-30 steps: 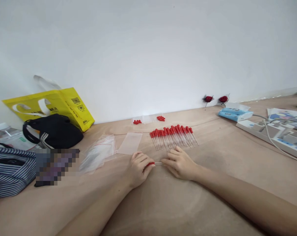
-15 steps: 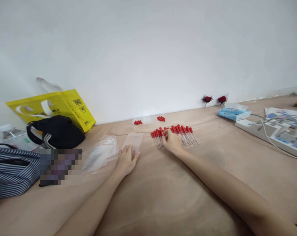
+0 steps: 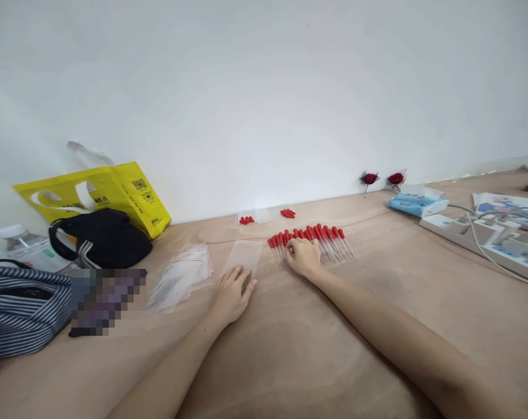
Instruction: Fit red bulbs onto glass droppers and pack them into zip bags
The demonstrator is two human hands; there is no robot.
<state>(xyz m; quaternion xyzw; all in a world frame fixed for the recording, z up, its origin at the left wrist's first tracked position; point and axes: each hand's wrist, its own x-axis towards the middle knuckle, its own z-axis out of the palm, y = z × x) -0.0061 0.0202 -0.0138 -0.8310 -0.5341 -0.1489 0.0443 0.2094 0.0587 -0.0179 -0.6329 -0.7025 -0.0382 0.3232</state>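
Observation:
My left hand [image 3: 234, 295] lies fingers spread on the lower part of a clear plastic zip bag [image 3: 245, 254]. To its left is a loose pile of similar clear zip bags [image 3: 180, 278]. A slanting row of slim clear droppers with red bulbs [image 3: 331, 241] lies on the table, bulbs toward the wall. My right hand [image 3: 305, 256] is over the left-middle of this row, fingers curled down among the droppers. The back of the hand hides its fingertips and whatever they pinch.
Two small heaps of loose red bulbs, left [image 3: 247, 220] and right [image 3: 288, 213], lie on clear plastic near the wall. A yellow bag [image 3: 145, 203], black pouch [image 3: 115, 238] and striped bag [image 3: 23, 308] stand left. Right are a tissue pack [image 3: 416, 202], power strip [image 3: 447, 227] and two red roses.
The view has shifted slightly. My left hand has slid a little to the right with the zip bag under it. My right hand stays at the droppers, its fingers curled in more.

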